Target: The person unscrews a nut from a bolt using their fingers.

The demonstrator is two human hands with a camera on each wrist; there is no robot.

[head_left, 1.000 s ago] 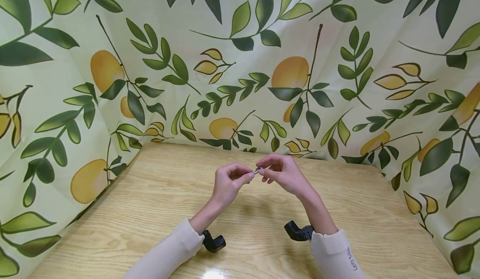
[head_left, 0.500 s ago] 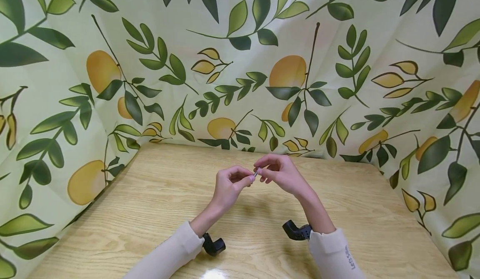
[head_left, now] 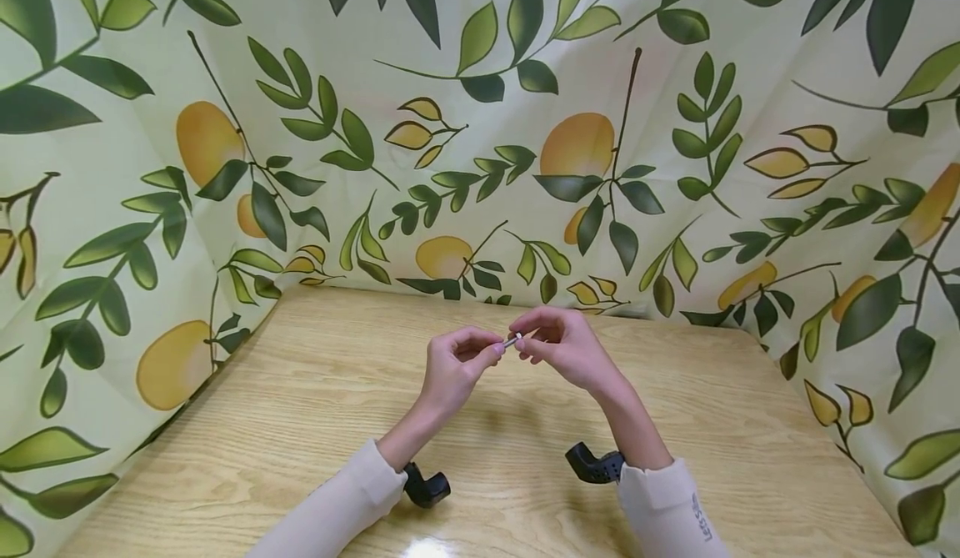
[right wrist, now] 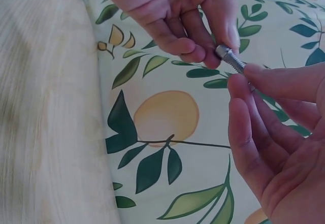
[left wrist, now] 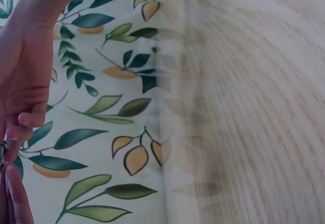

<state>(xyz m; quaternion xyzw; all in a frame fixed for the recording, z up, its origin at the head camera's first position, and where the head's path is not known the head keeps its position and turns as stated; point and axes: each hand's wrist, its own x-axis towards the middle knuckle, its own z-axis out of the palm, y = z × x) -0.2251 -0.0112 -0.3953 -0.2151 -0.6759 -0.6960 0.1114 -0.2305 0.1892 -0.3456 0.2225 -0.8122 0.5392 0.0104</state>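
Note:
Between the fingertips of both hands is a small silver bolt (right wrist: 232,60), its threaded shank plain in the right wrist view. My left hand (head_left: 453,366) pinches one end of it with thumb and fingers. A wider metal part lies at the left fingertips; I cannot tell whether it is the head or a nut. From the other side my right hand (head_left: 572,349) holds the far end between thumb and index finger, hiding its tip. In the left wrist view only fingertips (left wrist: 18,196) of the left hand show at the lower left edge.
The hands are above a light wooden table (head_left: 337,391). A cloth (head_left: 480,166) printed with leaves and orange fruit hangs behind it and at both sides. Black wrist cameras (head_left: 427,487) sit under each sleeve cuff.
The bolt tilts steeper half a second ago and lies flatter again now, with a bright end showing by the right thumb. Both hands stay nearly in place; their fingertips shift slightly.

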